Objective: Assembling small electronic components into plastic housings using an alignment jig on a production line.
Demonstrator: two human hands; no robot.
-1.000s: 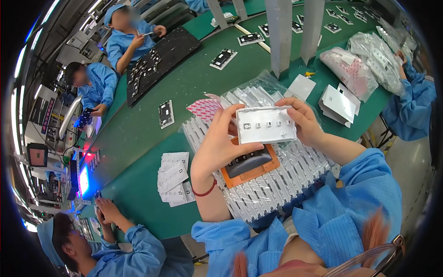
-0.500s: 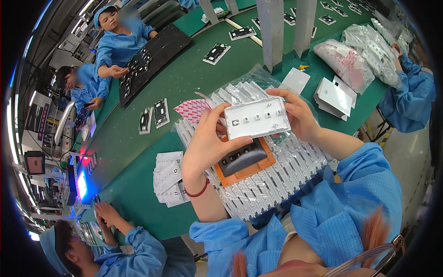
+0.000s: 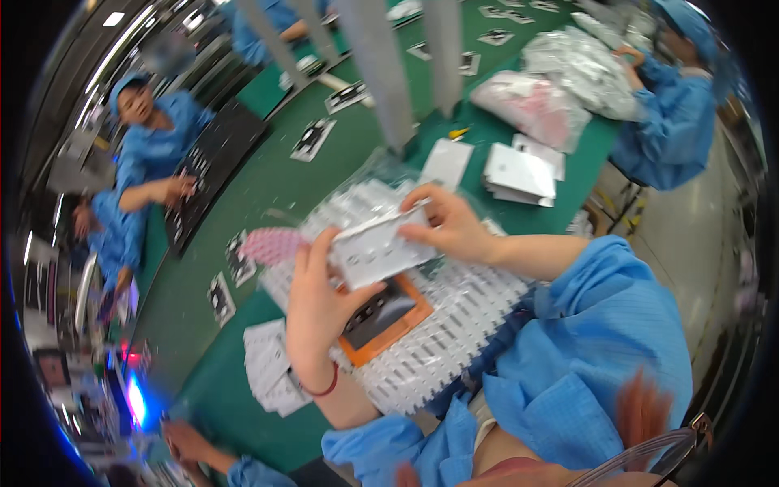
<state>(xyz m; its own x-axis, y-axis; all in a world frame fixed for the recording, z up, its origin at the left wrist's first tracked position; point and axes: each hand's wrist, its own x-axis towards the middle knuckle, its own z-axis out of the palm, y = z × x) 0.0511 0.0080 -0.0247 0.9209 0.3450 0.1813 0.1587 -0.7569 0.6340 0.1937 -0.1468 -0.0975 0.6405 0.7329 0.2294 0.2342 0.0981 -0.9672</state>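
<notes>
A flat white rectangular plastic panel [image 3: 381,253] with a row of small holes is held up in front of me, tilted. My left hand [image 3: 315,296] grips its left end between thumb and fingers, and my right hand [image 3: 454,227] pinches its right end. Just below the panel lies an orange fixture [image 3: 423,312] with a dark block [image 3: 381,315] seated in it, partly covered by the panel and my left thumb. The fixture rests on rows of slotted white plastic parts [image 3: 454,333] under clear film. Motion blur hides the panel's finer details.
Loose white panels [image 3: 272,365] overlap at the left, and a white stack [image 3: 519,174] stands at the right near plastic-wrapped bags [image 3: 531,105]. Grey posts [image 3: 377,73] rise from the green table [image 3: 195,300]. Co-workers [image 3: 158,154] sit around it; one handles parts on a black board [image 3: 215,166].
My head view has shifted, so the scene sits further left and is blurred. The panel has tilted within my hands; both still hold it, and my right fingers now reach further over it.
</notes>
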